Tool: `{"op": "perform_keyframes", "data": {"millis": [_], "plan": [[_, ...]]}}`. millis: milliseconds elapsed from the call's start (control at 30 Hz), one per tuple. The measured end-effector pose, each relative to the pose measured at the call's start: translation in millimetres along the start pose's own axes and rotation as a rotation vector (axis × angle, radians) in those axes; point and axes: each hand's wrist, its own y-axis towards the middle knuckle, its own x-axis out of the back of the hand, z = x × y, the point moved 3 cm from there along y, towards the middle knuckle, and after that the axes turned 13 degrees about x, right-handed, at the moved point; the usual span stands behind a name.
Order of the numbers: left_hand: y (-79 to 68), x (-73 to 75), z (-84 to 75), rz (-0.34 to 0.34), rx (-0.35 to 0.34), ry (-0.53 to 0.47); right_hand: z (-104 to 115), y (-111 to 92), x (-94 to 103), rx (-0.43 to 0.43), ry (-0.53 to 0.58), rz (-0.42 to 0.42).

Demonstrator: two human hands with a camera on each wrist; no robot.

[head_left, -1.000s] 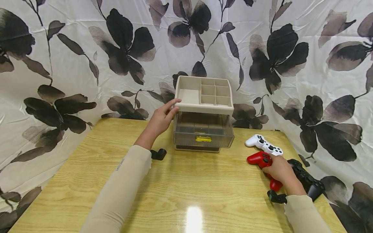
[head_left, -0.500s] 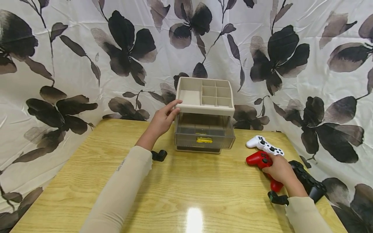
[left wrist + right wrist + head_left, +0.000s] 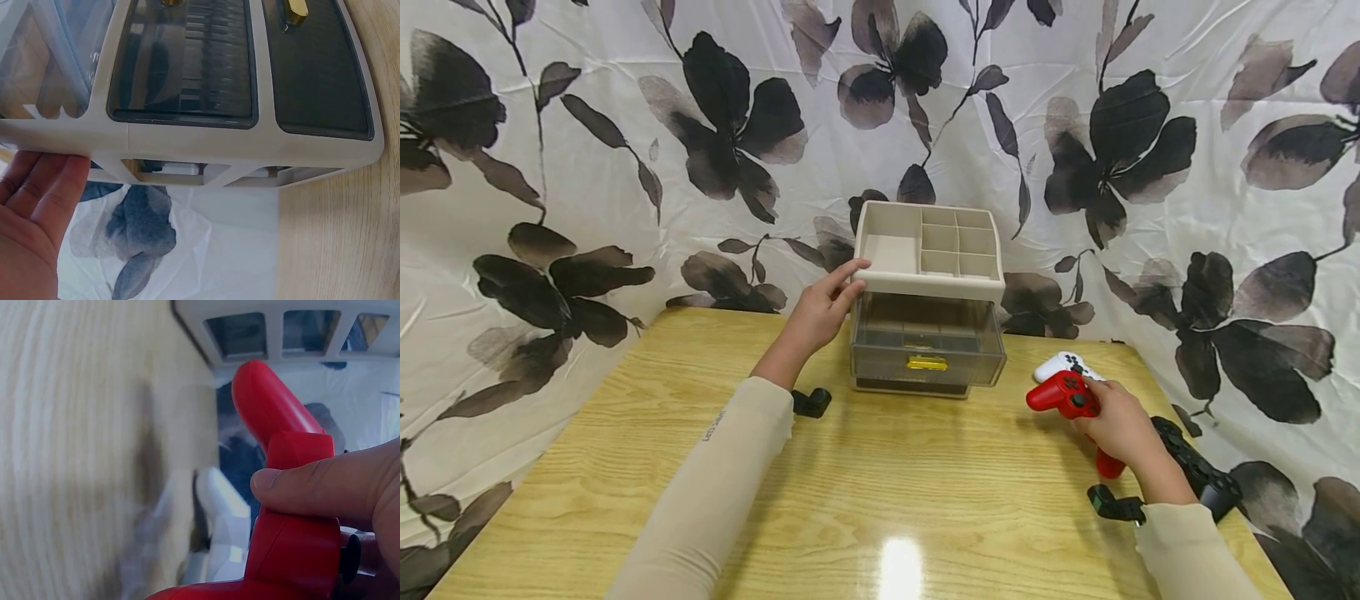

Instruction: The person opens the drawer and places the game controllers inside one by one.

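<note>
My right hand grips a red game controller near the right side of the table, lifted above the tabletop. In the right wrist view the thumb lies across the controller's middle. My left hand touches the upper left side of a cream desktop organizer, its fingers straight against the side wall in the left wrist view. The organizer's clear upper drawer, with a gold handle, is pulled out. Divided compartments form the organizer's top.
Behind the red controller lies a white controller, partly covered by it. A black controller lies by the table's right edge. The wooden table backs onto a flower-patterned cloth.
My right hand has raised the red controller off the table, tilting it and moving it slightly toward the organizer. My left hand stays at the organizer's side.
</note>
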Motion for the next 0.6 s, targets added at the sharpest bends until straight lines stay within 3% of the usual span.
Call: {"op": "perform_keyframes", "data": {"millis": [600], "plan": [[1.3,-1.9,-0.2,-0.009,-0.008,0.006,28.8,14.3,38.5,0.129,0.035,-0.099]]}}
